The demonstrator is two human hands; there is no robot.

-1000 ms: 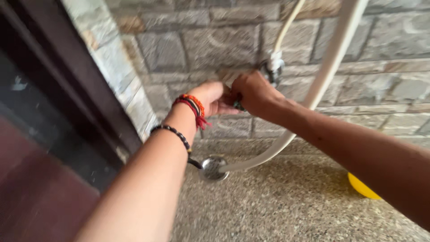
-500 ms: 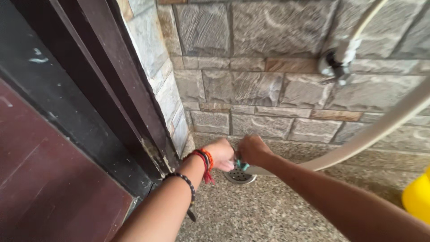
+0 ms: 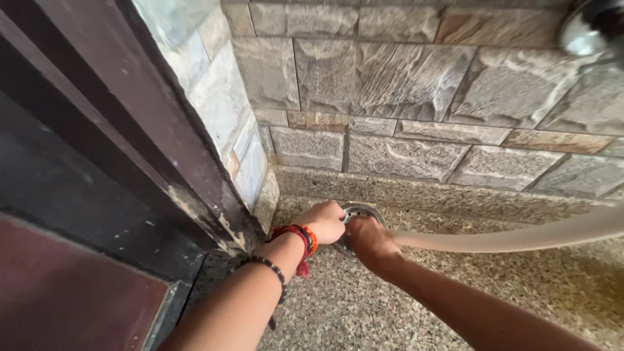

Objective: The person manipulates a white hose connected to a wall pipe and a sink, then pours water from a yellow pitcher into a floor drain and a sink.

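Down low, both hands at round metal floor drain (image 3: 359, 213) by stone wall (image 3: 403, 97). Left hand (image 3: 323, 221) curled on drain's rim. Right hand (image 3: 368, 242), fingers closed around pale hose (image 3: 520, 237) end, pressing over drain on speckled floor (image 3: 390, 305).

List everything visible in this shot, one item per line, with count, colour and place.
Floor drain cover: one, silvery metal, round, in the floor at the foot of the wall, under both hands.
Hose: one, pale beige, runs from the right edge to the drain.
Tap fitting: one, shiny metal, top right on the wall.
Stone wall: grey-brown blocks, across the back.
Door frame: dark brown, left side.
Floor: speckled grey-beige stone.
Wrist threads: red and orange, left wrist.
Bead bracelet: one, black, left forearm.
Left hand: on the drain's left rim.
Right hand: at the hose end, on the drain.
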